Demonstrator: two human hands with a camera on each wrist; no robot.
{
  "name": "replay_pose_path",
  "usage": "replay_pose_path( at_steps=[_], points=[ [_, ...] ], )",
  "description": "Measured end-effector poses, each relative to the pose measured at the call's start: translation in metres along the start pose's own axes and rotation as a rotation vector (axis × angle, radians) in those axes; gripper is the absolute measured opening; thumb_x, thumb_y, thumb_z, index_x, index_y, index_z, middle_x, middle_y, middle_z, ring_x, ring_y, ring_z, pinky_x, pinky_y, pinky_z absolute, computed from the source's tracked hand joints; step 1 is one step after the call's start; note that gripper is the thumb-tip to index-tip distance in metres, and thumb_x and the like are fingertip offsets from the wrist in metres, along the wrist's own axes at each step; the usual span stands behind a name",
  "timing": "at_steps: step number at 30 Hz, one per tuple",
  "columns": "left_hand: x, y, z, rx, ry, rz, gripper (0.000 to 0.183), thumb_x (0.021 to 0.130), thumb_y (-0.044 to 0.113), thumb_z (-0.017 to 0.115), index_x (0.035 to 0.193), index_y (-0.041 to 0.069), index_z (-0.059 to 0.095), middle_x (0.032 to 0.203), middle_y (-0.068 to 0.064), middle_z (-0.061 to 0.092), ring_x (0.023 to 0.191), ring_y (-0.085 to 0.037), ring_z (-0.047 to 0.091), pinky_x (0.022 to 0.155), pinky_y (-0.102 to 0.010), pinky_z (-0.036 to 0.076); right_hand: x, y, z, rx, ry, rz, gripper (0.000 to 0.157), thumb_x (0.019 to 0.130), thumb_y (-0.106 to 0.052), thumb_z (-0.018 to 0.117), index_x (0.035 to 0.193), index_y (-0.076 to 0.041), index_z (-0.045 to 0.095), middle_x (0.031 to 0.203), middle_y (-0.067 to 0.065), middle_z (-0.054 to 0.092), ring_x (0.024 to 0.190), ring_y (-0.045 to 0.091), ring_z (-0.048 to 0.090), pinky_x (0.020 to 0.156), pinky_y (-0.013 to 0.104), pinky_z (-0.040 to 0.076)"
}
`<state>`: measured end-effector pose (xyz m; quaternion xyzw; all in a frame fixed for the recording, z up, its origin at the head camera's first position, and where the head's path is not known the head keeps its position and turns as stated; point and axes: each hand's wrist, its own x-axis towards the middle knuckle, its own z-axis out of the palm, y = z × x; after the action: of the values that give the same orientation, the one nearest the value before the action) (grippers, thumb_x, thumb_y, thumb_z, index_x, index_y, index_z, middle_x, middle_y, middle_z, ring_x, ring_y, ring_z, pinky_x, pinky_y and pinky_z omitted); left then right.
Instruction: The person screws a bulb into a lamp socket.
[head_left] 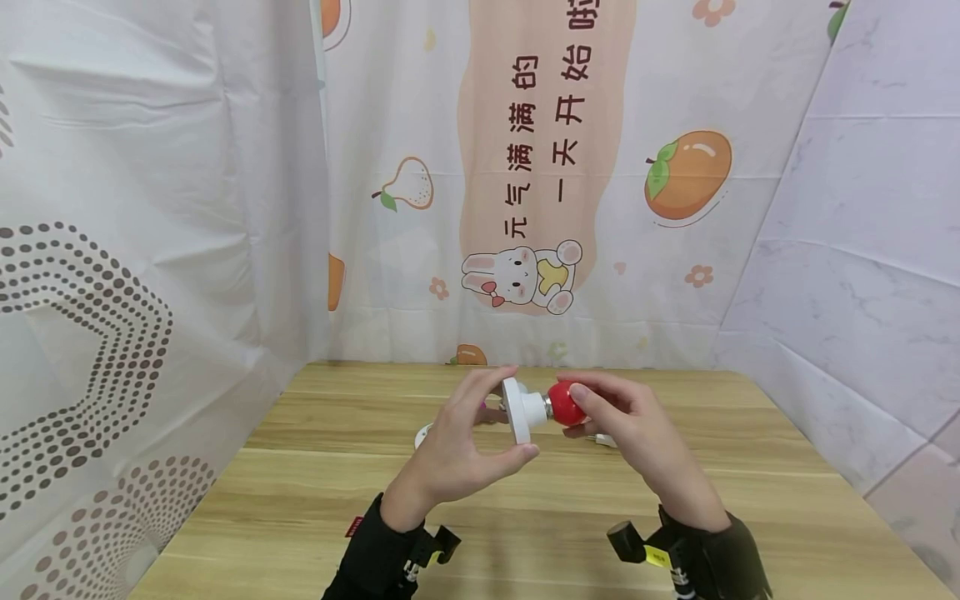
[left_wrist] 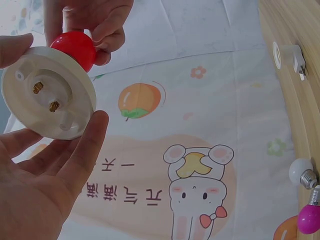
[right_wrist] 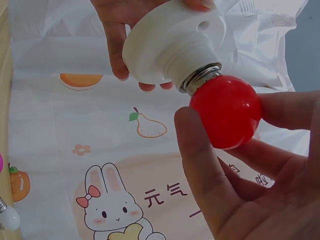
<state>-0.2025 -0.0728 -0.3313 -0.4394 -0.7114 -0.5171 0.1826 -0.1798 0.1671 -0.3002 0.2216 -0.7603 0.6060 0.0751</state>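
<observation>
My left hand [head_left: 453, 446] grips a white round lamp socket [head_left: 532, 410] by the rim of its base, above the wooden table. Two brass screws show on the underside of the socket [left_wrist: 30, 107] in the left wrist view. Between fingers and thumb, my right hand [head_left: 633, 417] pinches a red light bulb [head_left: 566, 405]. In the right wrist view the red bulb [right_wrist: 227, 112] has its metal screw base partly inside the socket's mouth, with some thread still showing. The bulb lies in line with the socket, which is tilted sideways.
On the table [head_left: 337, 467], a second white socket [left_wrist: 287, 56], a white bulb [left_wrist: 301, 171] and a magenta bulb [left_wrist: 309, 219] lie beyond the hands. In the head view the hands partly hide these. A printed curtain [head_left: 405, 275] hangs behind the table.
</observation>
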Motion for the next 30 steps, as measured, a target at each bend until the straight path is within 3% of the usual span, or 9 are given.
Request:
replay_pose_path(
  at_steps=[12,24,30],
  points=[
    [0.0003,0.0007,0.0,0.011,-0.006,0.003,0.078,0.082,0.013,0.084,0.149,0.013,0.045,0.129,-0.008,0.053,0.112,-0.02,0.058,0.084,-0.032,0.06,0.0015,-0.0014,0.0009,-0.013,-0.001,0.021,0.033,0.105,-0.022,0.058,0.122,0.005,0.066,0.104,0.022,0.068,0.076,0.037,0.07,0.071,0.041,0.063],
    [0.0006,0.0003,0.0007,0.03,-0.006,0.01,0.078,0.081,0.014,0.084,0.149,0.012,0.045,0.131,-0.008,0.054,0.113,-0.02,0.058,0.085,-0.028,0.059,-0.001,-0.0024,0.003,-0.06,0.052,0.015,0.036,0.103,-0.022,0.06,0.133,-0.002,0.062,0.118,0.018,0.066,0.094,0.024,0.07,0.081,0.034,0.061],
    [0.0004,0.0003,0.0003,0.037,-0.006,0.01,0.078,0.081,0.014,0.084,0.149,0.012,0.045,0.131,-0.011,0.054,0.115,-0.02,0.058,0.085,-0.029,0.059,-0.001,-0.0012,0.0041,-0.027,0.087,-0.023,0.028,0.101,-0.017,0.063,0.123,0.001,0.062,0.115,0.019,0.063,0.094,0.027,0.07,0.081,0.036,0.061]
  ],
)
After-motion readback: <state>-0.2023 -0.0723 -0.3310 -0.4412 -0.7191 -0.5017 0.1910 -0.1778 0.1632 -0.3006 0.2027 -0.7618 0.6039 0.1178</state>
